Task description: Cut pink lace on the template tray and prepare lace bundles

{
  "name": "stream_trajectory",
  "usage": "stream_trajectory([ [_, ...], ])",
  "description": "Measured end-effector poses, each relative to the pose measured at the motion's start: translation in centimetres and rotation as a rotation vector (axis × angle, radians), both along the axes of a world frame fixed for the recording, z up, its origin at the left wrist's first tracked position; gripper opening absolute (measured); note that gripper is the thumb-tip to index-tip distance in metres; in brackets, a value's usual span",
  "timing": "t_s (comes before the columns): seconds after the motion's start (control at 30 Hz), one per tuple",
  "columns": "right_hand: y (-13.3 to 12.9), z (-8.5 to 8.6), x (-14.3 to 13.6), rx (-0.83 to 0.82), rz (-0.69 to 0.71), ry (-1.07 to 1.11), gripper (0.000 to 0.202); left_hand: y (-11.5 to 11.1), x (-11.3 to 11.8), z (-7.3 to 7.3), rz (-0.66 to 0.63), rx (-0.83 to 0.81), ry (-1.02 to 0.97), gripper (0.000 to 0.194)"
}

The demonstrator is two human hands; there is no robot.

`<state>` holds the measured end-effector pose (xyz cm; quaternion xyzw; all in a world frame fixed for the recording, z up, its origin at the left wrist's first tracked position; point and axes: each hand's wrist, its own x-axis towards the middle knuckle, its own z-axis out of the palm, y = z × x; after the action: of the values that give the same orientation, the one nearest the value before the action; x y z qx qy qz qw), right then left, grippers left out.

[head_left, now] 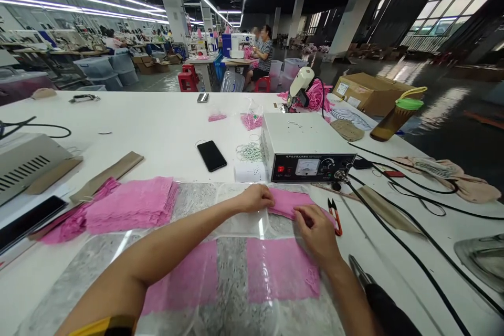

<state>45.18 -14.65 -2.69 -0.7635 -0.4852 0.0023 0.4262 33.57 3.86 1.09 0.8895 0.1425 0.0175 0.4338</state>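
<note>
A folded strip of pink fabric lies across the far part of a clear plastic sheet. Its left end is pinched between the fingers of my left hand. On the strip's right part, the thumb and fingers of my right hand press together at its near edge. Nearer to me, two pink pieces lie flat, one at the right and one at the left, the latter partly behind my left forearm. A stack of pink pieces rests to the left.
Red-handled snips lie right of my right hand. Behind are a white control box, a black phone and thread. Black cables cross the right side. A bottle stands at the back right. People sit far behind.
</note>
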Motion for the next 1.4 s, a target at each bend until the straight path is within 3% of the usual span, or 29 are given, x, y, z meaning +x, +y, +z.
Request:
stream_trajectory([
  [0.23, 0.4, 0.2, -0.3, 0.004, -0.039, -0.203, 0.017, 0.1, 0.1, 1.4, 0.092, -0.076, 0.000, 0.013],
  [0.47, 0.1, -0.2, 0.6, -0.024, -0.180, -0.234, 0.019, 0.0, 0.0, 3.2, 0.160, -0.136, -0.058, 0.014],
  [0.6, -0.3, -0.1, 0.8, -0.013, -0.254, -0.225, 0.022, 0.0, -1.1, 4.5, 0.201, -0.145, -0.087, 0.012],
  [0.77, 0.0, 0.5, 0.3, -0.004, -0.308, -0.209, 0.024, 0.6, -3.4, 5.4, 0.243, -0.148, -0.098, 0.009],
  [0.93, 1.6, 1.8, -0.4, 0.038, -0.315, -0.189, 0.026, 1.9, -3.4, 5.8, 0.334, -0.251, -0.117, 0.016],
  [1.07, 1.1, 3.2, -1.4, 0.141, -0.321, -0.150, 0.030, 0.0, -4.3, 6.9, 0.404, -0.277, -0.201, 0.015],
  [1.17, -1.7, 3.3, -2.5, 0.210, -0.298, -0.095, 0.030, -3.8, -7.1, 6.2, 0.295, -0.072, -0.274, 0.013],
  [1.27, -5.5, 2.1, -3.7, 0.183, -0.187, -0.086, 0.026, -7.4, -10.3, 3.7, -0.010, 0.221, -0.299, 0.020],
  [1.33, -7.4, 1.1, -4.2, 0.096, -0.091, -0.111, 0.026, -8.5, -11.6, 1.9, -0.141, 0.303, -0.275, 0.023],
  [1.4, -8.3, 0.4, -4.5, 0.021, -0.035, -0.137, 0.028, -8.5, -11.8, 0.6, -0.188, 0.321, -0.272, 0.024],
])
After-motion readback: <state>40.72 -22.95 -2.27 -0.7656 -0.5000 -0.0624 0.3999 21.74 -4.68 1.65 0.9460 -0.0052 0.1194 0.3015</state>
